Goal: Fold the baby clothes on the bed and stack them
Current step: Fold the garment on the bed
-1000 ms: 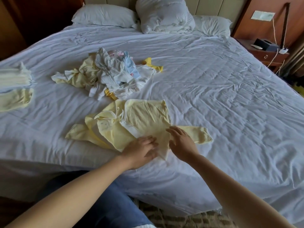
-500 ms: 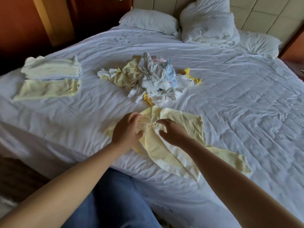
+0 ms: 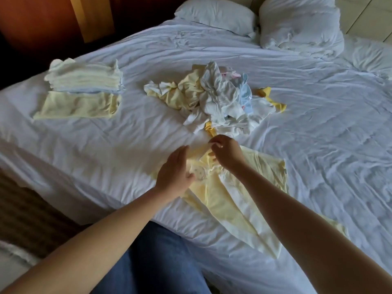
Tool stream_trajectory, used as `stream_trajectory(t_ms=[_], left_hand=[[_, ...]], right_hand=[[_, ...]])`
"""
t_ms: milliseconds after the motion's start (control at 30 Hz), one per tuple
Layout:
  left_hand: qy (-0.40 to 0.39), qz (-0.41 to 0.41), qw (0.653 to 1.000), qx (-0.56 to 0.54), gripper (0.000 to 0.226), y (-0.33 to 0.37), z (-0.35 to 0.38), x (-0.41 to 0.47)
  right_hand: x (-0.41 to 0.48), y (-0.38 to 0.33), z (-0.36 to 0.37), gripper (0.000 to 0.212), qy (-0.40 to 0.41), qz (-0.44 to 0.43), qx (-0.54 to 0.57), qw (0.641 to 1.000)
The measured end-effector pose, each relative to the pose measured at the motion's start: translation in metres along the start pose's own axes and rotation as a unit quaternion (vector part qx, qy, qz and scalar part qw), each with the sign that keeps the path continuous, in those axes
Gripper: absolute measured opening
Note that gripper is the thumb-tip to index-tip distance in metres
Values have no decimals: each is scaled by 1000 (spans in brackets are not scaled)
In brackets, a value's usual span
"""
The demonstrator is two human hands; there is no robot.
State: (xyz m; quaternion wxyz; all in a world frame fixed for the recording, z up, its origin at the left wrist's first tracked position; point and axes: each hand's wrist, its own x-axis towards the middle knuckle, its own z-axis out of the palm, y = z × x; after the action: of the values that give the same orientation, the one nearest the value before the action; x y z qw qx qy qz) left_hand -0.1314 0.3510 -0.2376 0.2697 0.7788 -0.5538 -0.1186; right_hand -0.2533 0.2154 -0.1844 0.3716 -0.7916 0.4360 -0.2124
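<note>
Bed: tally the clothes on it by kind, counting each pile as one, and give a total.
Folded stack: 1
Single folded yellow garment in front of it: 1
Unfolded heap: 1
Spread yellow garment being folded: 1
Total: 4

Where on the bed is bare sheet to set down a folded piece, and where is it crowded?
Bare sheet lies between the folded stack and the unfolded pile, and widely right of the pile and the yellow garment. Crowded: the near middle, where the left hand and right hand work the garment below the pile.
</note>
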Motion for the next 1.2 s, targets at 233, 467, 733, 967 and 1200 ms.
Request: stream_trajectory(t_ms=[233, 467, 733, 967, 1200], left_hand=[[25, -49, 998, -3, 46, 14, -9, 15], [38, -16, 996, -79, 13, 28, -20, 6], [-89, 140, 970, -175, 10, 132, 8, 12], [-208, 146, 965, -57, 11, 134, 37, 13], [-155, 139, 976, -58, 15, 132, 54, 29]], right_hand=[[30, -8, -38, 30, 61, -85, -23, 994], [34, 0, -58, 28, 56, -40, 16, 997], [24, 61, -131, 31, 135, 78, 118, 981], [2, 93, -129, 34, 103, 117, 137, 978], [-6, 137, -125, 24, 102, 133, -63, 984]])
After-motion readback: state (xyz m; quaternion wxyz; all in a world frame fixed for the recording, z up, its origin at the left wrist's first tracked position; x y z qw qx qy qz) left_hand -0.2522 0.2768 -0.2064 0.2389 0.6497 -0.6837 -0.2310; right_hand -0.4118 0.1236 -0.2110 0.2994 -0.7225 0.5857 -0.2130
